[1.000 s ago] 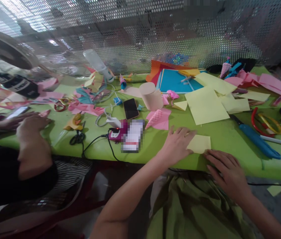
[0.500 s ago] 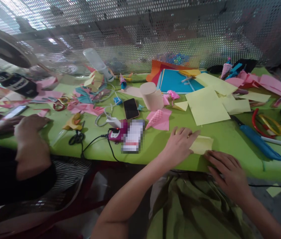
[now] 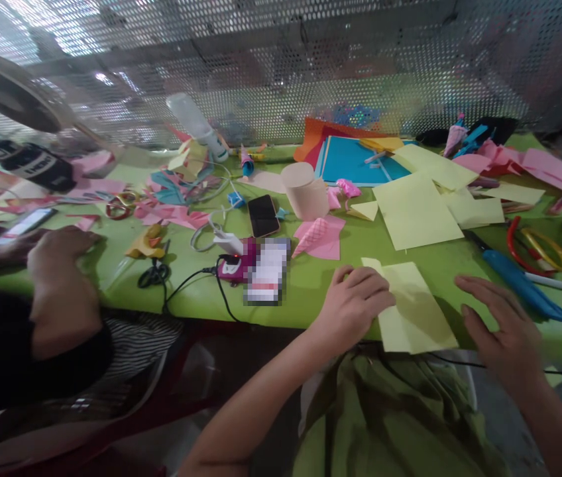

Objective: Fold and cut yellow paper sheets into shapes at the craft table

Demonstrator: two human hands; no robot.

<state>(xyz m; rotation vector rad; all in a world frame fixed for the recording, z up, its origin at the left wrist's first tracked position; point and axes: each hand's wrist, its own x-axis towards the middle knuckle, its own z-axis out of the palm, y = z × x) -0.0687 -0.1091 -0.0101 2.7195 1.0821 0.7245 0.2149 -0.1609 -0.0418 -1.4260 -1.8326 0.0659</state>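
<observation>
A pale yellow sheet of paper [image 3: 417,311] with a crease down it lies at the table's front edge, its lower part reaching over the edge. My left hand [image 3: 355,305] has its fingers curled on the sheet's left side, gripping it there. Off to the right of the sheet, apart from it, my right hand [image 3: 502,324] is open with fingers spread and nothing in them. Behind the sheet lie more yellow sheets [image 3: 415,212]. A pink folded paper cone [image 3: 312,237] rests on a pink square beyond my left hand.
A blue-handled cutter [image 3: 522,278] lies right of my right hand, near red and yellow rings [image 3: 544,248]. Left of me are a lit phone [image 3: 267,271], a dark phone [image 3: 263,216], a paper roll [image 3: 305,192] and cables. A co-worker's arm [image 3: 65,285] rests at far left.
The yellow paper, folded small before, now lies opened out and larger. My right hand has moved off it to the right. My left hand has curled onto its left side.
</observation>
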